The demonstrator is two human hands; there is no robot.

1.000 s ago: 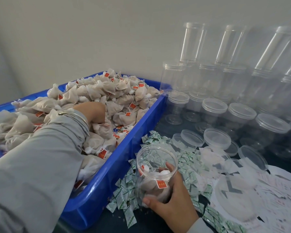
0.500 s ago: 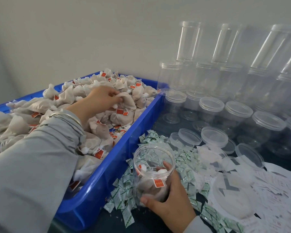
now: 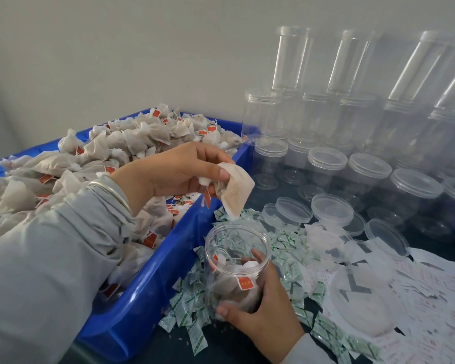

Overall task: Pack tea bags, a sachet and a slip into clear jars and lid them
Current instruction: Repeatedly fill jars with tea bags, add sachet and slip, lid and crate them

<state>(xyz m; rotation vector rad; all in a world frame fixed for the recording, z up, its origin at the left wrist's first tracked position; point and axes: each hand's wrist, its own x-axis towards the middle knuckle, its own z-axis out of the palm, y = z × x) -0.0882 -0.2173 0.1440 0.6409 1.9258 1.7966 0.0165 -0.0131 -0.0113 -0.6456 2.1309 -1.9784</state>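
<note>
My left hand (image 3: 184, 172) pinching a beige mesh tea bag (image 3: 235, 191) above the open clear plastic jar (image 3: 235, 264), my right hand (image 3: 263, 308) gripping that jar, right of the blue plastic bin (image 3: 142, 290)

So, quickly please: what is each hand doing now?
Left hand: pinches a tea bag above the jar.
Right hand: grips the jar.

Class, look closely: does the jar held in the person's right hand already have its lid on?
No: the jar gripped by the right hand has an open mouth, with the left hand holding a tea bag above it.
</note>
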